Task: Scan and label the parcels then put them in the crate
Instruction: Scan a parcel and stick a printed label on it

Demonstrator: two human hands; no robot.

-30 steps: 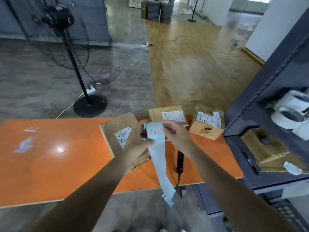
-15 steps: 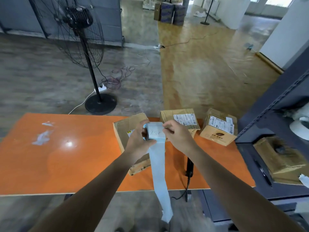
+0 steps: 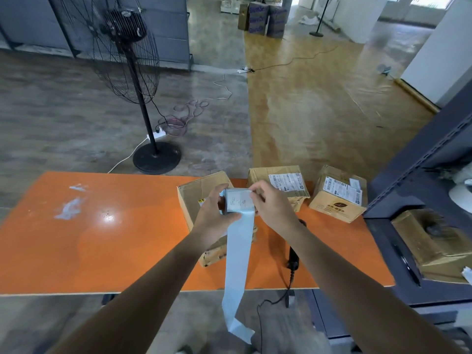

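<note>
Three cardboard parcels lie on the orange table (image 3: 102, 238): a flat one (image 3: 196, 198) under my hands, a second (image 3: 278, 182) behind it and a third (image 3: 337, 198) to the right, the last two showing shipping labels. My left hand (image 3: 214, 213) grips a roll of pale blue label tape (image 3: 238, 204) with handwriting on the top label. My right hand (image 3: 270, 208) pinches the label's upper right corner. A long strip of backing (image 3: 237, 264) hangs down past the table edge. A black barcode scanner (image 3: 293, 256) lies on the table under my right forearm, its cable trailing down.
A dark metal shelf (image 3: 413, 200) stands at the right with cardboard boxes (image 3: 434, 241), a pen (image 3: 406, 261) and white tape rolls (image 3: 459, 198). A black pedestal fan (image 3: 143, 98) with cables stands on the floor beyond the table. Stacked boxes (image 3: 263, 19) sit far back.
Both hands keep the label roll above the flat parcel. The view has shifted, so the table and parcels sit further right and lower in frame. The hanging strip still dangles.
</note>
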